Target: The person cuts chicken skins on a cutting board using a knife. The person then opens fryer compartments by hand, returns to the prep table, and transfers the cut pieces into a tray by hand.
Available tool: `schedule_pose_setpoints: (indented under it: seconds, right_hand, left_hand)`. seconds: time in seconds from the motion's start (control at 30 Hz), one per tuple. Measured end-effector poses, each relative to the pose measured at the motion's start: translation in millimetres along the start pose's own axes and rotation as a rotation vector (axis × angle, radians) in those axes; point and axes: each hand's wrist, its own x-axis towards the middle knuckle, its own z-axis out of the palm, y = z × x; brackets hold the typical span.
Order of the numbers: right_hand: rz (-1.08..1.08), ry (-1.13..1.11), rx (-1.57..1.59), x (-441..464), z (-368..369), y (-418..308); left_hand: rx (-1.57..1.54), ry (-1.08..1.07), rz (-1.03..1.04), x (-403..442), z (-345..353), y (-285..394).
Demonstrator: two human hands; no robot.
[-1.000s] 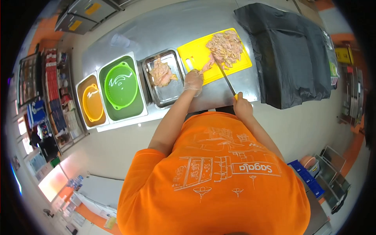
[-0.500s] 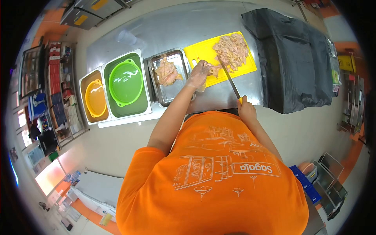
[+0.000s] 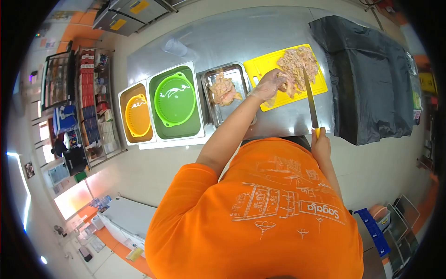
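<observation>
My left hand (image 3: 270, 87), in a clear glove, is closed on a piece of raw meat (image 3: 289, 87) at the front of the yellow cutting board (image 3: 258, 65). The fingertips are partly hidden. In my right hand (image 3: 321, 143) is the yellow handle of a long knife (image 3: 311, 103). Its blade points away from me across the board, with the tip over a heap of cut raw meat (image 3: 292, 60). Left of the board, a metal tray (image 3: 218, 116) holds a larger lump of raw meat (image 3: 225, 90).
Two metal pans stand at the left, with a green basket (image 3: 175, 100) and an orange basket (image 3: 138, 116) inside. Black plastic sheeting (image 3: 371, 88) covers something at the right of the steel table (image 3: 223, 35). A clear cup-like object (image 3: 175, 47) is near the back.
The whole view has shifted, so the table sits further right. Against the board, the knife has moved right over the meat heap, and my left hand has moved slightly right with its piece.
</observation>
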Motion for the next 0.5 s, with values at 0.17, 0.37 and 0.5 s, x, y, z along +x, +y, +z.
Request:
schedule_pose_setpoints:
  seconds: [0.17, 0.37, 0.5]
  right_hand:
    - [-0.003, 0.017, -0.021, 0.6, 11.1, 15.0]
    - [-0.097, -0.084, -0.067, 2.1, 14.8, -17.5]
    - [-0.182, -0.124, -0.097, 12.8, 33.6, -16.7]
  left_hand:
    - [0.895, -0.065, -0.130, -3.8, -15.3, -77.4]
    - [0.540, 0.356, -0.351, -8.4, -5.7, -127.9]
    - [0.675, 0.340, -0.355, -19.3, 0.0, -86.0]
